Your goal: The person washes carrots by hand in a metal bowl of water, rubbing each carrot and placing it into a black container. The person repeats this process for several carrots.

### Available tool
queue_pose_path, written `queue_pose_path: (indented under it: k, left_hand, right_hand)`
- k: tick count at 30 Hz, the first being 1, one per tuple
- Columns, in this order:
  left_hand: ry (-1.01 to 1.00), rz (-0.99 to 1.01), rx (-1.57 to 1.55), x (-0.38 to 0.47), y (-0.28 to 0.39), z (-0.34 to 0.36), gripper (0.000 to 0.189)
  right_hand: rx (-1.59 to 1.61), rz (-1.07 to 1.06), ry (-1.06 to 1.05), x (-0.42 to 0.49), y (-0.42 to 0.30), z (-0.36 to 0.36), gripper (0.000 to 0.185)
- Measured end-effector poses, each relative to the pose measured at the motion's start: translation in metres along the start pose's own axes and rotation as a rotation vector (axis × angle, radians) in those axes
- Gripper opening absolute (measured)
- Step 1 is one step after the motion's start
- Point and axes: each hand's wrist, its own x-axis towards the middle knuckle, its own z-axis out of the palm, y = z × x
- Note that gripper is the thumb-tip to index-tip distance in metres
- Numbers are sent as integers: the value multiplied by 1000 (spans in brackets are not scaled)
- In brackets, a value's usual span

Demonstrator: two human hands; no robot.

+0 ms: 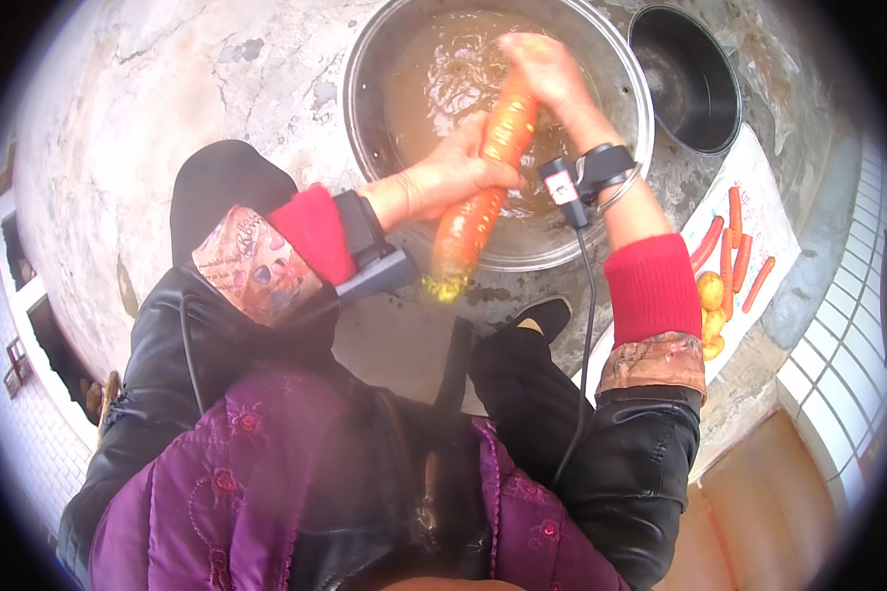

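A large orange carrot [480,214] is held at a slant over a round metal basin [644,148] of murky water [414,96]. My left hand [462,166] grips the carrot around its middle, with the thumb across it. Higher up, my right hand [551,70] is closed around the carrot's far end, slightly blurred; the fingertips are partly hidden. The green-yellow stem end points toward me, past the basin's near rim. Each wrist wears a dark strapped device, and a cable runs down from the right one.
A dark empty pot [684,81] stands right of the basin. On a white sheet [772,214] at the right lie several smaller carrots [741,264] and yellow potatoes [711,290]. My knees and a shoe are close to the basin on the concrete floor [266,96]. White tiles edge the right side.
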Motion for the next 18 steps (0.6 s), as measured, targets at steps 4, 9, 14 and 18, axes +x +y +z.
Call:
queue_pose_path:
  k: [4, 9, 14, 18]
  left_hand:
    - [32, 55, 80, 2, 6, -2, 66]
    - [107, 54, 82, -4, 8, -6, 76]
    - [-21, 89, 170, -5, 3, 1, 78]
    - [-9, 50, -28, 2, 4, -11, 77]
  right_hand:
    - [220, 91, 65, -5, -7, -1, 30]
    - [-14, 6, 79, -20, -14, 10, 29]
    - [597, 335, 177, 0, -3, -10, 27]
    - [-220, -108, 98, -20, -15, 13, 20]
